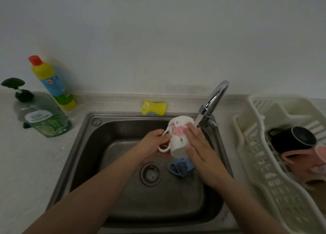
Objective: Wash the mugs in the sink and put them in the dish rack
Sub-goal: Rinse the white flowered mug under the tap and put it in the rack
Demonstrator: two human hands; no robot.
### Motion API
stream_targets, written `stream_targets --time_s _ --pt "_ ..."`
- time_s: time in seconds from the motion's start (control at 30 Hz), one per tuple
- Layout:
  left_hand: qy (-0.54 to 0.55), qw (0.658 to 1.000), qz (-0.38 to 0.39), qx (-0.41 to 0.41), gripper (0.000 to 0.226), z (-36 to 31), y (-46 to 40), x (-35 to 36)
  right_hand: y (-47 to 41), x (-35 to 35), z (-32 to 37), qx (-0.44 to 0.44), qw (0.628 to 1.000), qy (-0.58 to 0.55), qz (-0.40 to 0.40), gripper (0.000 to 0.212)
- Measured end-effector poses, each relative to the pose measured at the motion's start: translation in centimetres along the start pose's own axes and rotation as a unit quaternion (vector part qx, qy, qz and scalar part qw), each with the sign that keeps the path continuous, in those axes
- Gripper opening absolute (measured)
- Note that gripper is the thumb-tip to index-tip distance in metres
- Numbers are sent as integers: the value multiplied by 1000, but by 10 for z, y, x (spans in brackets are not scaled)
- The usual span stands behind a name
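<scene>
A white mug with a pink flower print hangs tilted over the steel sink, its base toward the wall. My left hand grips its handle. My right hand lies flat against the mug's right side, fingers straight, under the running water from the faucet. A blue mug lies on the sink floor just below. In the cream dish rack at the right, a black mug and a pink mug rest upside down.
A yellow sponge sits on the ledge behind the sink. A green soap pump bottle and a yellow cleaner bottle stand at the back left. The drain is in the sink's middle.
</scene>
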State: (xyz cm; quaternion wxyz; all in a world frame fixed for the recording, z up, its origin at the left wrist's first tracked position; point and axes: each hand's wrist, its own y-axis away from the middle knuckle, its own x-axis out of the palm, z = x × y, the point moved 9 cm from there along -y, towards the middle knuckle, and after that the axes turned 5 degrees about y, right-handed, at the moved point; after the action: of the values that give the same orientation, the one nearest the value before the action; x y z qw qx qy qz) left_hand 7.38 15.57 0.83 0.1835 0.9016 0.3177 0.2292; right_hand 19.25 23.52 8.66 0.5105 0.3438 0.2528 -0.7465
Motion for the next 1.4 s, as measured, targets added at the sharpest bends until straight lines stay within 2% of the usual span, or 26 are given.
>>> stream_targets --time_s 0.13,0.27,0.3,0.43,0.5,0.6,0.73,0.9,0.97,1.1,1.2,1.27,1.4 --pt "-36 999 1 7 16 -7 -1 11 -26 -8 12 -38 989 145 -16 54" --pt "-49 999 6 7 11 -10 -7 11 12 4 15 -143 974 172 29 56" --pt "-54 999 6 6 11 -11 -8 13 6 1 7 -136 978 157 28 55" --pt "-57 998 2 9 12 -16 -12 29 -32 -20 -24 -19 992 121 -13 62" --pt "-72 997 7 12 14 -18 -17 33 -18 -14 -14 -43 989 142 -6 65" --pt "-101 995 17 13 12 -14 -21 37 14 -5 -8 -96 983 157 7 58" --pt "-114 993 24 7 12 -9 -21 49 -19 -23 -37 17 993 112 -32 67" --pt "-95 995 14 15 15 -12 -19 34 16 0 3 -108 980 164 9 57" --pt "-93 996 7 11 16 -12 -14 25 4 -4 -3 -95 986 134 3 59" --pt "-41 999 -23 13 17 -11 -6 6 -29 -12 -19 37 999 -19 -16 52" --pt "12 999 -29 8 12 -7 -3 -12 6 7 3 -15 1000 -12 14 56" --pt "4 1000 -25 11 11 -6 0 -18 12 11 2 -26 999 -37 24 54" --pt "-8 1000 -23 13 12 -5 0 -11 -21 -3 -16 116 970 -214 -17 50"
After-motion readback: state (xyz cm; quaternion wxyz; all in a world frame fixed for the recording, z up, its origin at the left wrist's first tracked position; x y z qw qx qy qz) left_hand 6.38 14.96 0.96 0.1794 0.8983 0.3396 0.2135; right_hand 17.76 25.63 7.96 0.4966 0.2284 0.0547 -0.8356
